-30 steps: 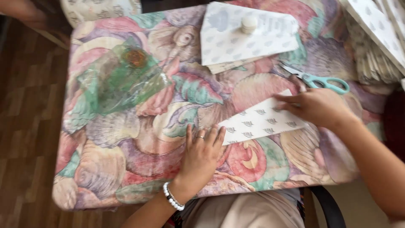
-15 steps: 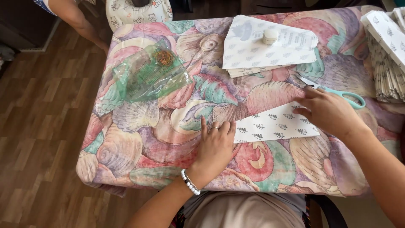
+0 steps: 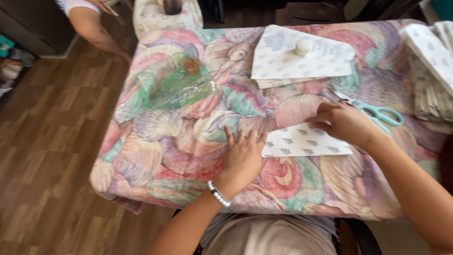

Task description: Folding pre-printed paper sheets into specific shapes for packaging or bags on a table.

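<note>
While the left hand (image 3: 243,156) lies flat with fingers spread on the shell-print tablecloth (image 3: 188,141), just touching the near left end of the patterned paper sheet (image 3: 304,141), the right hand (image 3: 344,123) (the nearer one) pinches the sheet's far edge, its long axis running left to right between them.

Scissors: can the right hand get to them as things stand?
Probably yes. The teal-handled scissors lie flat on the tablecloth just beyond the right hand, nothing between them. That hand is pressing the patterned paper sheet, so it would have to let go first.
</note>
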